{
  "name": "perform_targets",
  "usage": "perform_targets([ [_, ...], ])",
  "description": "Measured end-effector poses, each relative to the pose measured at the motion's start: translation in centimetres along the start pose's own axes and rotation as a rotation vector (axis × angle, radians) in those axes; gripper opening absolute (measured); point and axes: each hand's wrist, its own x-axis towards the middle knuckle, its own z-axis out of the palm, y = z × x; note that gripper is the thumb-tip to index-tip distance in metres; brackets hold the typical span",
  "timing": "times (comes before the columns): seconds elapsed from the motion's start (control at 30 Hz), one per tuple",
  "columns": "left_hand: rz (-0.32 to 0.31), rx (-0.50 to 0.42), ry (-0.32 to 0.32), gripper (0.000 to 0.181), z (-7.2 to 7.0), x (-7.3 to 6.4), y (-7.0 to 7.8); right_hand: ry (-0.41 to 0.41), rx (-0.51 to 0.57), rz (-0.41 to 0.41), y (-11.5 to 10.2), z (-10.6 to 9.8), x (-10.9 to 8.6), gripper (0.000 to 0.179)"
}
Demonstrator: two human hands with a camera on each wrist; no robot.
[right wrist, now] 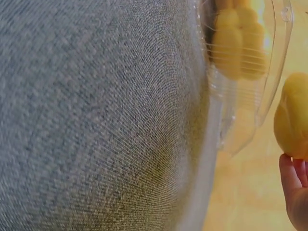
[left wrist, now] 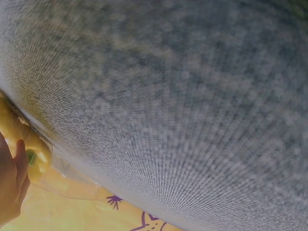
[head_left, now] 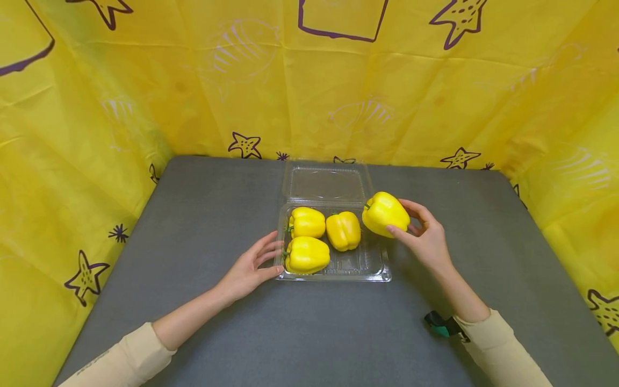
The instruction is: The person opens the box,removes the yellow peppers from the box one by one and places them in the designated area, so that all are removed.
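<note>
My right hand holds a yellow bell pepper between thumb and fingers, above the right side of a clear plastic clamshell container. In the right wrist view the raised pepper sits on the fingertips, apart from the container wall. Three more yellow peppers are inside: one at the back left, one at the front left and one in the middle. At the container's left edge my left hand rests with extended fingers against the side, its thumb by the front left corner.
The container's hinged lid lies folded back, away from me. Grey cloth covers the table, and yellow patterned curtains enclose its back and sides. A black and green strap device is on my right wrist.
</note>
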Motion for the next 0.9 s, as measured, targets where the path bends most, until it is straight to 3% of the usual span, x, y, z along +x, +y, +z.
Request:
perform_targets([
  [0.33,0.004,0.004,0.0,0.079,0.0,0.0,0.0,0.086,0.004,0.026,0.5,-0.6,0.4,0.059],
  [0.9,-0.003,0.007,0.001,0.079,0.0,0.0,0.0,0.183,-0.063,0.196,1.4,-1.7,1.3,0.061],
])
